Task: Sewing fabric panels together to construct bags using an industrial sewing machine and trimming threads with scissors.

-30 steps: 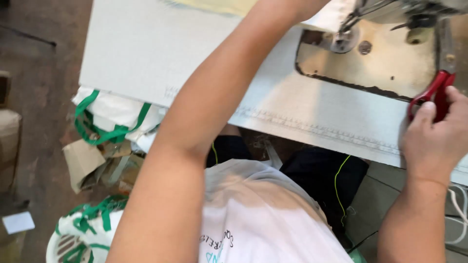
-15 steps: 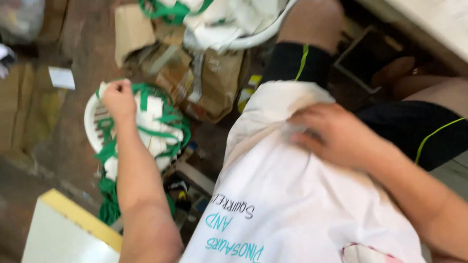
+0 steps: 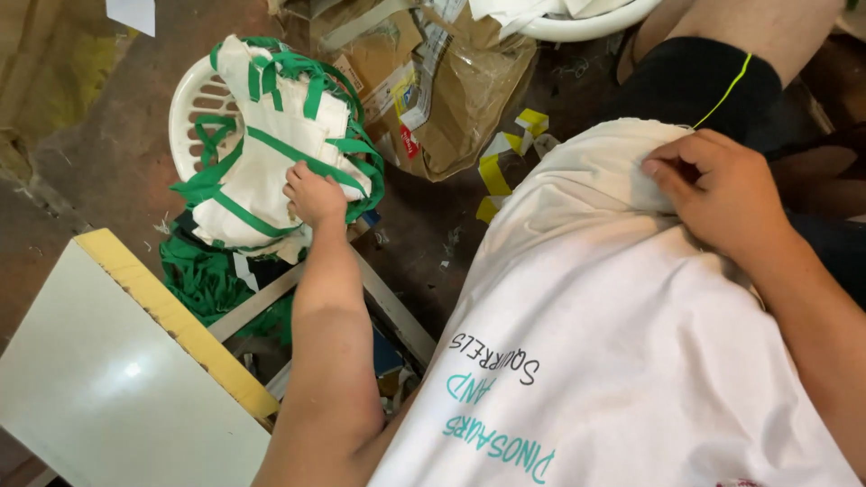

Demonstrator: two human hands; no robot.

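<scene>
My left hand [image 3: 313,194] reaches down to the floor and grips the edge of a stack of white cloth pieces with green straps [image 3: 271,144]. The stack lies in a white plastic basket [image 3: 191,108]. My right hand [image 3: 722,194] rests on my lap with the fingers curled, pinching the hem of my white shirt [image 3: 613,343]. Black shorts with a thin yellow line [image 3: 695,86] cover my thigh just beyond that hand.
A white panel with a yellow edge [image 3: 126,379] sits low at the left. Crumpled brown cardboard and packaging [image 3: 433,81] lie on the dirt floor behind the basket. Another white basket rim [image 3: 586,27] shows at the top. Green strap scraps [image 3: 207,280] pile under the stack.
The view swung down from a sewing machine table to the floor. My left hand dropped to the cloth stack and closed on it. My right hand left the red-handled scissors and settled on my shirt.
</scene>
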